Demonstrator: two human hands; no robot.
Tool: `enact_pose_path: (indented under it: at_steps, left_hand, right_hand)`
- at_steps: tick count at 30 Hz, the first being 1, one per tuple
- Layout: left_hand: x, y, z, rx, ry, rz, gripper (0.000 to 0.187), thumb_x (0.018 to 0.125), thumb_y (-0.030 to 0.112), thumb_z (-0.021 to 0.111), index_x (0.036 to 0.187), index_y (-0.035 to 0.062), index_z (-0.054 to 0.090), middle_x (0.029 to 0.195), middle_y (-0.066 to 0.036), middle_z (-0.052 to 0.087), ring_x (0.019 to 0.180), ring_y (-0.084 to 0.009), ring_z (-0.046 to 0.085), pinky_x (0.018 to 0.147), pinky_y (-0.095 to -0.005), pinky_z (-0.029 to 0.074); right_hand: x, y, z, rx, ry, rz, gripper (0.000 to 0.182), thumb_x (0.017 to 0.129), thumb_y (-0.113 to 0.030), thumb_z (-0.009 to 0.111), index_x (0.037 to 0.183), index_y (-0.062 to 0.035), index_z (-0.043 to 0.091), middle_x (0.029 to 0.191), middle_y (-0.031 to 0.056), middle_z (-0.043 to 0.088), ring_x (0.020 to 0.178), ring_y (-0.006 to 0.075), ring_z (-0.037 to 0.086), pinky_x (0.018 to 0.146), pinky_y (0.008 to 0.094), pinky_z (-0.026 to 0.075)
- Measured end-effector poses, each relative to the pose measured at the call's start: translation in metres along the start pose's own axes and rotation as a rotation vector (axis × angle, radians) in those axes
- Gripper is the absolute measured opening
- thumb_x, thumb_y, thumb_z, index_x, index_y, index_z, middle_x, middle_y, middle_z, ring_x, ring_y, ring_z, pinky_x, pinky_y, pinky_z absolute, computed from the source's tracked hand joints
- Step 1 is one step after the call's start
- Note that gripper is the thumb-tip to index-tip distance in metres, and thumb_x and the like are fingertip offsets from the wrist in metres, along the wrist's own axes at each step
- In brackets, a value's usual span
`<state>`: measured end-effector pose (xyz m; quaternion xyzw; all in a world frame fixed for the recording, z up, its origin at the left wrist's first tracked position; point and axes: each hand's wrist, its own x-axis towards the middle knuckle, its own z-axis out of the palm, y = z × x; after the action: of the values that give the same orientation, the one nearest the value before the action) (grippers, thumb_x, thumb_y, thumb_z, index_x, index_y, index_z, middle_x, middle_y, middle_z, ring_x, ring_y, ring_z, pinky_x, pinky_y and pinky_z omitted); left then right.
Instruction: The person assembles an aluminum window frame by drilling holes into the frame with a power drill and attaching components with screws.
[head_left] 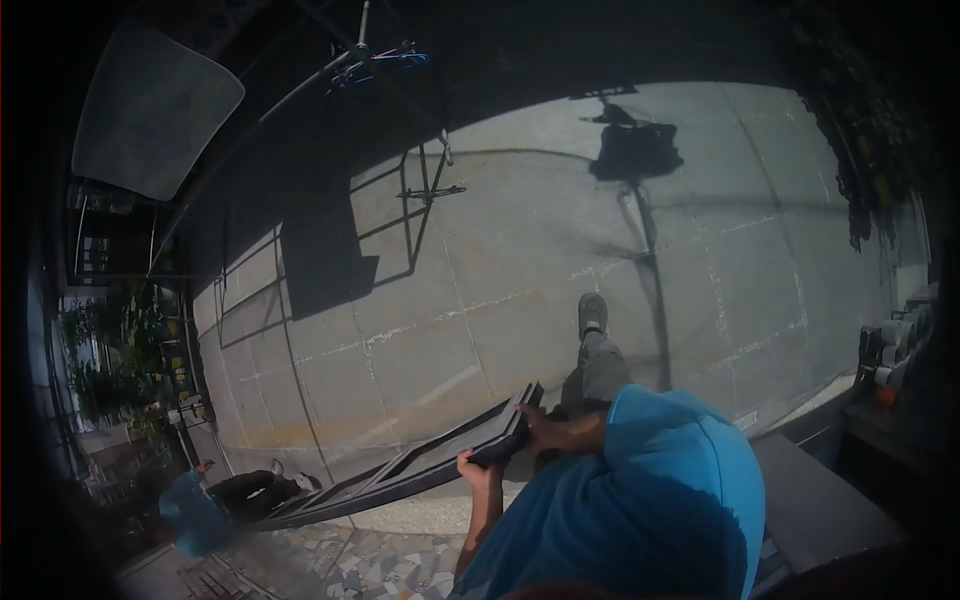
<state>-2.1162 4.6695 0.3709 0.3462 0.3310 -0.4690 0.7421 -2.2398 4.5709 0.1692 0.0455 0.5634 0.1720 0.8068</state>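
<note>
A long dark frame [400,478], with raised rails along its length and panels between them, stretches from my body toward the lower left. It appears curved in this wide view. Near its close end, my left hand [480,472] is closed on the lower edge with the thumb up. My right hand [541,430] grips the end of the same frame, its fingers partly hidden behind it. At the far end of the frame is another person [195,510] in a blue top and dark trousers; whether that person's hands touch the frame cannot be made out.
Concrete paving [520,260] with shadows across it lies ahead. A metal drying rack [360,55] with hangers stands at the top, beside a pale panel [155,110]. Plants [115,340] line the left side. Mosaic stone flooring [385,565] is below; a grey slab [815,500] is at right.
</note>
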Motion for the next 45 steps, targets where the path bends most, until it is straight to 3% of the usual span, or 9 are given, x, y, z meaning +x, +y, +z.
enact_pose_path:
  at_steps: [3,8,13,18,32,34,38,42,45]
  left_hand:
    - [0.04,-0.016,0.087,0.054,0.218,0.034,0.062,0.06,0.028,0.06,0.116,0.0052,0.05,0.118,-0.017,0.054,0.105,-0.0359,0.054,0.089,-0.0546,0.042]
    - [0.138,-0.046,0.228,-0.063,0.181,-0.021,0.054,0.064,0.034,0.06,0.106,0.0009,0.052,0.1,-0.018,0.056,0.086,-0.0308,0.056,0.077,-0.0442,0.042]
    - [0.244,-0.05,0.333,-0.145,-0.054,-0.359,0.053,0.07,0.042,0.061,0.104,0.0018,0.054,0.112,-0.018,0.056,0.101,-0.0337,0.053,0.088,-0.0517,0.042]
    - [0.263,-0.1,0.553,-0.175,0.188,0.154,0.075,0.073,0.055,0.06,0.117,-0.0045,0.049,0.113,-0.023,0.053,0.101,-0.0368,0.054,0.087,-0.0526,0.041]
    - [0.541,-0.093,0.904,-0.216,0.301,0.001,0.057,0.06,0.044,0.055,0.103,0.0065,0.056,0.104,-0.016,0.056,0.094,-0.0311,0.049,0.078,-0.0464,0.035]
    - [0.59,-0.099,0.982,-0.276,0.375,0.099,0.058,0.057,0.042,0.056,0.104,0.0068,0.056,0.103,-0.016,0.056,0.093,-0.0317,0.049,0.077,-0.0469,0.035]
    - [0.665,-0.097,1.088,-0.267,0.359,0.121,0.054,0.063,0.048,0.06,0.101,0.0086,0.057,0.108,-0.014,0.054,0.094,-0.0304,0.046,0.081,-0.0445,0.042]
    - [0.762,-0.093,1.213,-0.279,0.307,0.115,0.047,0.058,0.045,0.058,0.093,0.0118,0.057,0.101,-0.01,0.057,0.091,-0.0291,0.046,0.074,-0.0462,0.04]
    - [0.862,-0.083,1.288,-0.39,0.535,0.102,0.038,0.07,0.039,0.057,0.096,0.0101,0.06,0.091,-0.009,0.058,0.086,-0.0257,0.049,0.074,-0.0465,0.042]
  right_hand:
    - [-0.11,-0.092,0.074,0.468,-0.427,-0.024,0.04,0.075,-0.038,0.062,0.101,-0.0063,0.062,0.094,0.0123,0.065,0.088,0.0325,0.061,0.088,0.0466,0.048]
    - [-0.164,-0.271,0.083,0.432,-0.381,-0.101,0.022,0.072,-0.026,0.059,0.081,-0.0077,0.053,0.087,0.0138,0.059,0.084,0.0341,0.058,0.083,0.0511,0.047]
    - [-0.264,-0.439,0.103,0.316,-0.373,-0.129,0.028,0.072,-0.026,0.058,0.088,-0.0039,0.054,0.087,0.017,0.061,0.081,0.035,0.059,0.08,0.0536,0.047]
    - [-0.292,-0.596,0.129,0.238,-0.367,-0.128,0.032,0.072,-0.027,0.057,0.094,-0.0039,0.058,0.097,0.0172,0.063,0.092,0.0367,0.058,0.085,0.0599,0.042]
    - [-0.423,-1.054,0.203,0.062,-0.437,-0.011,0.038,0.079,-0.036,0.053,0.101,-0.0063,0.059,0.098,0.0157,0.064,0.098,0.0338,0.06,0.085,0.0543,0.047]
    - [-0.489,-1.137,0.222,-0.234,-0.165,0.008,0.052,0.082,-0.044,0.054,0.113,-0.0029,0.054,0.111,0.0197,0.059,0.102,0.0349,0.059,0.088,0.0504,0.049]
    - [-0.532,-1.326,0.223,-0.634,-0.511,0.262,0.07,0.083,-0.055,0.056,0.123,0.0011,0.044,0.122,0.0218,0.051,0.099,0.034,0.06,0.089,0.0466,0.05]
    - [-0.592,-1.539,0.21,-1.054,-0.178,-0.258,0.036,0.091,-0.038,0.055,0.109,-0.0066,0.056,0.091,0.0079,0.06,0.079,0.0154,0.061,0.061,0.0287,0.054]
    - [-0.637,-1.728,0.168,-0.978,0.029,-0.624,0.049,0.094,-0.038,0.053,0.127,-0.0008,0.051,0.113,0.0155,0.058,0.095,0.0221,0.061,0.082,0.0362,0.053]
